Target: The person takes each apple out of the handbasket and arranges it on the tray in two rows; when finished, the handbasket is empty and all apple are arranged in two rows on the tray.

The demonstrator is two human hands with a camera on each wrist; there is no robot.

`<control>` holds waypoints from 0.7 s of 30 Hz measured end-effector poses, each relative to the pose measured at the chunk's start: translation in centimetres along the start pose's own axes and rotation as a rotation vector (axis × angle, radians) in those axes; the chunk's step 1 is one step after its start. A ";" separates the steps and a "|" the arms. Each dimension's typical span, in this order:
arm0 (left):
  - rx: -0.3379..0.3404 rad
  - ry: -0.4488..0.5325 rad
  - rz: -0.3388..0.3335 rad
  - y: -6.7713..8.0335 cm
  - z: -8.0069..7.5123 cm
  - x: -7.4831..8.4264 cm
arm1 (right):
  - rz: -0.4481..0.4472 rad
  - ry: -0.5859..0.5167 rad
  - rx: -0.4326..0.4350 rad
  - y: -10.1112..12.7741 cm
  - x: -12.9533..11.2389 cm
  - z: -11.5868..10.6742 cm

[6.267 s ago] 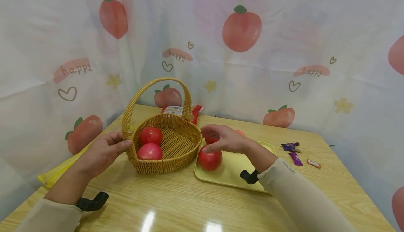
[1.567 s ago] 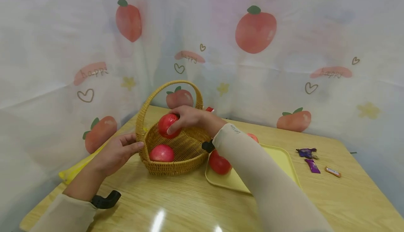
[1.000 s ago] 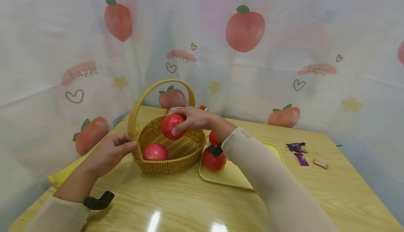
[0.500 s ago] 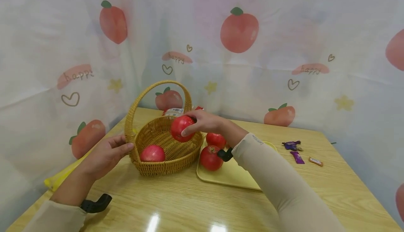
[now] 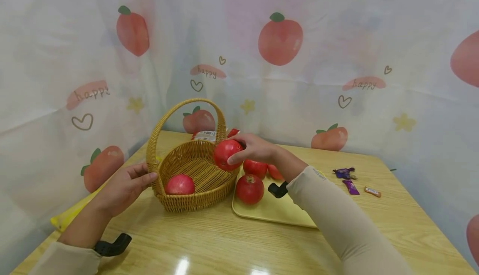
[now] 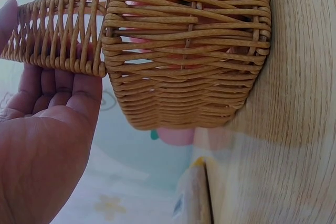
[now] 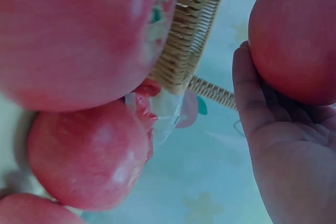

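The left hand (image 5: 121, 187), near left, grips the handle (image 5: 151, 152) of the wicker basket (image 5: 194, 202) by its near-left foot, where 1 fruit (image 5: 180, 184) lies inside the basket. Right of the basket, the yellow tray (image 5: 277, 212) bears a crowned fruit (image 5: 250, 189) near its left end, with a second tray fruit (image 5: 255, 169) behind it and a third tray fruit (image 5: 275, 172) farther right.

The right hand (image 5: 258, 148) holds a red fruit (image 5: 225, 155), thumb on its near side — and the fruit seems raised above the basket's far-right rim, not resting on it. The bowl opens left of the fingers; the tray lies to the right and lower, with the right hand the nearer of the 2. Being round, the held fruit shows no clear long axis.

The left thumb is cut off in its wrist view, as is the held fruit in the right one. The head view hides most right fingers; the forearm partly covers the third tray fruit. Farthest back, the packet (image 5: 204, 136) shows only in part — contents unclear.
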State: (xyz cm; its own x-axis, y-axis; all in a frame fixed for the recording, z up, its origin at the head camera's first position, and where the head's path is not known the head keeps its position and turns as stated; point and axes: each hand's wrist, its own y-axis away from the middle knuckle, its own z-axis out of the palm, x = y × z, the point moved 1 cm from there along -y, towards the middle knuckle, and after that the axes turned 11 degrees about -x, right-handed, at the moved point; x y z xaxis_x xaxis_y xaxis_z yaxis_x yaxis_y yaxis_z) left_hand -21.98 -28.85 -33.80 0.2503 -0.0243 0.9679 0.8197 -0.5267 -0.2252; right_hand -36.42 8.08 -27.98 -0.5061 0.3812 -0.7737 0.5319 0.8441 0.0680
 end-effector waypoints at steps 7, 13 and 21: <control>0.009 -0.002 0.010 -0.1 0.1 0.0 | -0.012 -0.081 0.029 1.8 0.9 0.0; 0.003 0.003 0.015 -0.3 0.1 -0.2 | -0.031 -0.145 0.043 3.2 1.8 0.1; -0.010 0.002 0.021 -0.2 -0.3 -0.2 | -0.060 -0.104 0.055 4.9 2.6 0.2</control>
State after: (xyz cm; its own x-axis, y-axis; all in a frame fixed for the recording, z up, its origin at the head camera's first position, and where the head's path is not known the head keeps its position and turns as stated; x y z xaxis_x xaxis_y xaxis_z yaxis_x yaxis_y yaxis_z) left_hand -22.32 -29.02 -33.92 0.2666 -0.0377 0.9631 0.8089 -0.5345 -0.2449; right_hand -35.04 13.11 -29.80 -0.4666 0.2867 -0.8367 0.5402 0.8415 -0.0128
